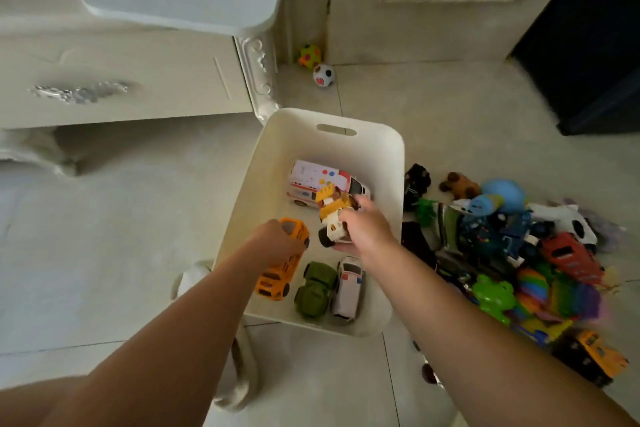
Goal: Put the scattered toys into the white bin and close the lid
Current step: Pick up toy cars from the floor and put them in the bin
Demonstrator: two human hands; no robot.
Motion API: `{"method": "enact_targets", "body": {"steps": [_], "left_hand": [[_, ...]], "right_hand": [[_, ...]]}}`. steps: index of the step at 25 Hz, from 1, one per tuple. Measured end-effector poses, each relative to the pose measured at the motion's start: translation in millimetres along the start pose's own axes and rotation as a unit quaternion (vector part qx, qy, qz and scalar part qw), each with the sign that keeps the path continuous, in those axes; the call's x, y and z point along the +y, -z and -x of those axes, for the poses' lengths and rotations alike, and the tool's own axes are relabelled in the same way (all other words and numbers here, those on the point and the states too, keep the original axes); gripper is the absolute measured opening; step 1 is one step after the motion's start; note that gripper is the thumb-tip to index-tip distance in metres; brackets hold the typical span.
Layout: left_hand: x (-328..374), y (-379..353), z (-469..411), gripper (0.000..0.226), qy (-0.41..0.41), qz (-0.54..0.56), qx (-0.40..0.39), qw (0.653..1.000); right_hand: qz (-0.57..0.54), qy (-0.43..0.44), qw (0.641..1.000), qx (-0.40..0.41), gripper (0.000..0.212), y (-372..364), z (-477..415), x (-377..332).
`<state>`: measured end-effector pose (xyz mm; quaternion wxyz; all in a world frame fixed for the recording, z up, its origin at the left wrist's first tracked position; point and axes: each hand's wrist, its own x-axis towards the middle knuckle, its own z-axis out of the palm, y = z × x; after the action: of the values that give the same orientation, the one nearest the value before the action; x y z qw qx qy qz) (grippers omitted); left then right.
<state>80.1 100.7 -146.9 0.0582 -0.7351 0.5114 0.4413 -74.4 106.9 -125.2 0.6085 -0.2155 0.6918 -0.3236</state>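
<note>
1. The white bin (pixel 381 149) stands open on the floor (pixel 450 107), its long axis running from about 6 to 12 o'clock. Both hands are inside it.
2. The left hand (pixel 277 239) has its grip closed over the top of an orange school bus (pixel 280 274), which lies along the bin's left wall, nose toward 6 o'clock.
3. The right hand (pixel 363 225) holds a yellow-and-white construction toy (pixel 334 218) in a closed grip over the bin's middle, just at 6 o'clock of the ambulance (pixel 322 184).
4. A green truck (pixel 315 288) and a white van (pixel 348 288) lie side by side at the near end, at about 6 o'clock of the right hand.
5. The coming release, I judge, turns on the bare bottom between these groups, directly below the right hand.
6. The pile of toys (pixel 512 246) lies at 3 o'clock of the bin, nearer the right hand.
7. Two balls (pixel 322 74) sit well apart at 12 o'clock, by a cabinet (pixel 138 80).
8. No lid is clearly visible.
</note>
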Motion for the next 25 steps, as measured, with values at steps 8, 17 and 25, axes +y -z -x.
{"method": "enact_targets", "body": {"steps": [8, 17, 25], "left_hand": [[-19.3, -36.8, -33.4, 0.067, 0.051, -0.089, -0.042, 0.994], [-33.1, -43.2, -37.5, 0.046, 0.046, -0.135, -0.026, 0.989], [-44.9, -43.5, -41.0, 0.051, 0.108, -0.051, 0.000, 0.993]], "right_hand": [[0.130, -0.157, 0.977, 0.067, 0.019, -30.0, -66.7, 37.1], [-0.085, -0.101, 0.991, 0.009, 0.065, -69.4, -108.6, 52.4], [0.298, -0.004, 0.954, 0.039, 0.043, -70.6, -102.1, 62.1]]}}
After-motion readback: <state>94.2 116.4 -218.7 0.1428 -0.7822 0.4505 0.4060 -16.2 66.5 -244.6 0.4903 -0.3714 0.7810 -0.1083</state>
